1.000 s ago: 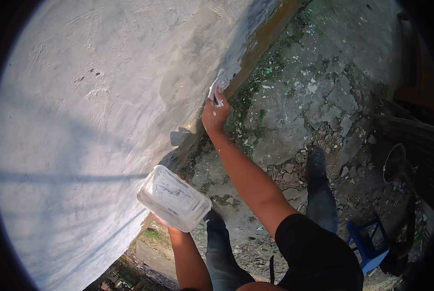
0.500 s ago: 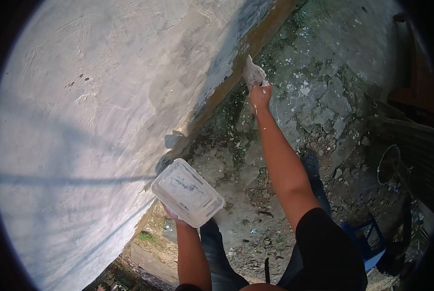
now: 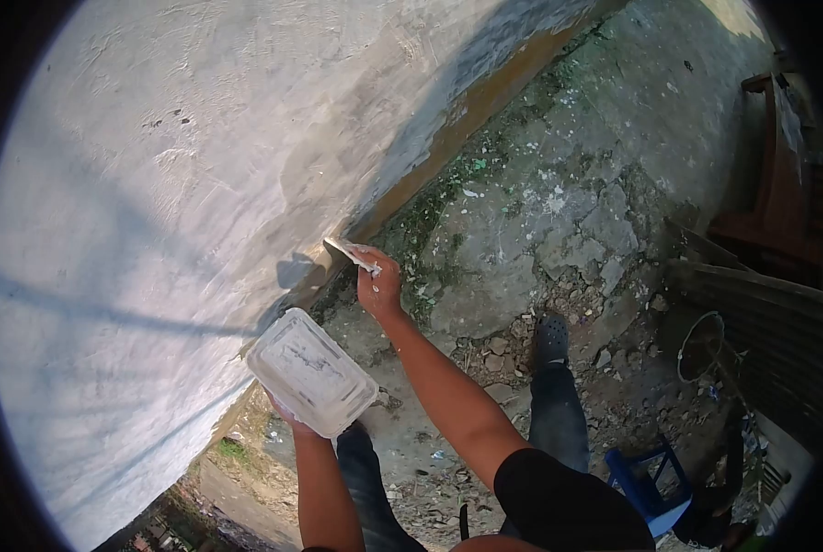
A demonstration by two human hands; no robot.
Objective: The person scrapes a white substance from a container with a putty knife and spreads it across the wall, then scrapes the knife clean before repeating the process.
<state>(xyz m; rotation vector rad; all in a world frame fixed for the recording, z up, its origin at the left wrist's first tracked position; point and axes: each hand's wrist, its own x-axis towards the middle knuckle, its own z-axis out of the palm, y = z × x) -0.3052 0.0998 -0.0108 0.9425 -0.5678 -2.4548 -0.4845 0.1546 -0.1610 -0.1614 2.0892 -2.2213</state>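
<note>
- The right hand point(image 3: 379, 287) is closed around a flat scraper point(image 3: 349, 254), its fingers bent and pinching the end nearest them; pale paste is smeared on the scraper and flecked on the hand.
- The scraper points toward the lower edge of the wall point(image 3: 191, 184); whether it touches the wall cannot be told.
- The left hand point(image 3: 287, 414) grips a rectangular plastic tub point(image 3: 312, 373) at its lower edge, with most of the fingers hidden under it. The tub has rounded corners and a ridged rim, and whitish paste coats it, with a darker streaked patch in the middle.
- The tub is near the foot of the wall, below the scraper in the view.
- The wall is pale and uneven, with scratchy ridges and smoother grey patches; a brown strip point(image 3: 471, 115) runs along its base.
- The ground point(image 3: 485, 267) is rough, cracked concrete, with white spatters, green growth and loose rubble.
- A dark shoe point(image 3: 551, 339) with small holes stands on it.
- A blue plastic stool point(image 3: 652, 488) stands toward the lower right, near corrugated sheeting point(image 3: 752, 340).
</note>
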